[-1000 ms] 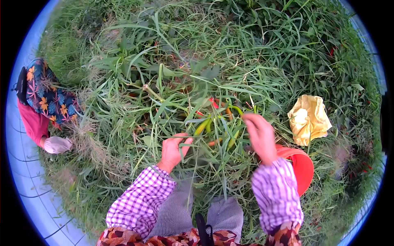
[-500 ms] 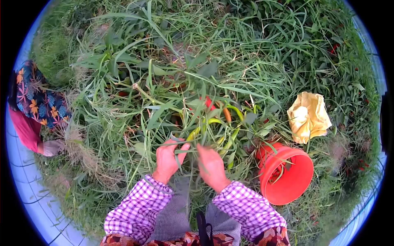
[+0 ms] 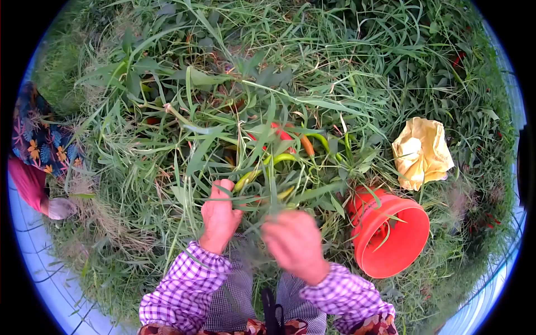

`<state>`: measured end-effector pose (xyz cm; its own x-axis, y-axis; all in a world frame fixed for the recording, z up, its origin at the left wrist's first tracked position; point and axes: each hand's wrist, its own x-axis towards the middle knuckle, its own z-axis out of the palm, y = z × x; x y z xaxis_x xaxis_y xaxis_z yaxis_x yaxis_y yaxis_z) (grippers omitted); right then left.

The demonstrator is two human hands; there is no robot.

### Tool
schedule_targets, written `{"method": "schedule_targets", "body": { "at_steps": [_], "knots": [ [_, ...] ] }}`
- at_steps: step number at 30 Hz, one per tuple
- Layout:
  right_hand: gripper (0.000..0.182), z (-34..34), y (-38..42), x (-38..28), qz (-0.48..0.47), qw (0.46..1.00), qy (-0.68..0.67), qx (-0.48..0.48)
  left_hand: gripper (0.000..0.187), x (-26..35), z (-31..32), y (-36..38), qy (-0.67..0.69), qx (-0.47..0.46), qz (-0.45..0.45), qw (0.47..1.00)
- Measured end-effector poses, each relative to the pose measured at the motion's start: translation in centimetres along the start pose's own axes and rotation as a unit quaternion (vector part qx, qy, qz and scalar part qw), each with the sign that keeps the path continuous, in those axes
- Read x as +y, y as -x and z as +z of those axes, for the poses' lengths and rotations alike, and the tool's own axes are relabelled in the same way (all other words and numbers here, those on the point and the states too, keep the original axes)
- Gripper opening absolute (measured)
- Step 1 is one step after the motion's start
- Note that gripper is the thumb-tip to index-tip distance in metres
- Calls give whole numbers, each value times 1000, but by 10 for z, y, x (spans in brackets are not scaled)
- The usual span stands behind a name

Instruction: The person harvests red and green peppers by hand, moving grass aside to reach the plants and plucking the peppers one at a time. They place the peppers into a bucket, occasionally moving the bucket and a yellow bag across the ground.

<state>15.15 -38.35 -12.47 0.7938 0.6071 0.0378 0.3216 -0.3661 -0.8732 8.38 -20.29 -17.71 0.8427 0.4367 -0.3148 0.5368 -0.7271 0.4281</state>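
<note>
My left hand [image 3: 220, 219] is closed among grass blades and pepper leaves, its fingertips just below a yellow-green chili pepper [image 3: 247, 180]. What it grips is hidden. To its right, my right hand [image 3: 295, 241] is blurred by motion, its fingers curled in; long grass blades cross at its fingertips, and I cannot make out what it holds. Above both hands hang a green pepper [image 3: 283, 158], a red pepper [image 3: 283, 134] and an orange pepper [image 3: 307, 146], partly covered by grass and leaves.
A red bucket [image 3: 417, 234] lies tilted at the right, with red peppers [image 3: 377, 239] inside. Behind it rests a crumpled yellow bag [image 3: 427, 151]. At the far left is another person in a floral top [image 3: 47, 142], with a gloved hand [image 3: 61, 209]. Tall grass surrounds everything.
My right hand has moved down and slightly right, away from the peppers. My left hand has shifted slightly left and is more upright. The view has moved a little.
</note>
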Motion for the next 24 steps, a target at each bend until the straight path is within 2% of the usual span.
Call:
{"method": "schedule_targets", "body": {
  "at_steps": [1,3,5,6,9,10,12,15,17,19,20,21,23,24],
  "knots": [
    [15,-12,-2,10,18,999,-12,37,36,0,2,0,-7,13,17,1000],
    [10,-18,-1,37,221,968,-75,96,35,2,-1,-1,-12,6,15,1000],
    [12,-17,1,64,264,962,-22,66,35,1,-3,-3,-15,3,20,1000],
    [12,-11,2,75,230,971,15,63,35,1,-3,-3,-26,5,25,999],
    [11,-2,11,86,335,942,-16,32,34,3,-8,-5,-31,7,36,999],
    [12,5,17,91,332,935,-88,92,33,3,-8,-5,-35,-2,12,999],
    [15,3,33,95,384,860,-266,204,33,2,-10,-7,-35,-3,25,999],
    [15,2,79,123,451,671,-457,371,32,3,-11,-7,-37,-1,33,999],
    [16,5,109,139,516,727,-355,281,31,-1,-10,-8,-38,7,43,998],
    [18,8,114,133,511,807,-282,87,29,0,-14,-9,-18,-1,43,999],
    [20,17,125,147,443,871,-212,-8,29,-1,-14,-10,-14,-8,39,999],
    [20,20,117,146,386,913,-121,-50,29,-1,-15,-11,-10,-14,34,999],
    [18,32,104,149,311,950,12,-22,29,-1,-18,-13,-15,-23,38,999],
    [19,43,95,150,304,950,-37,57,29,0,-20,-14,-10,-27,38,999]
  ]
}}
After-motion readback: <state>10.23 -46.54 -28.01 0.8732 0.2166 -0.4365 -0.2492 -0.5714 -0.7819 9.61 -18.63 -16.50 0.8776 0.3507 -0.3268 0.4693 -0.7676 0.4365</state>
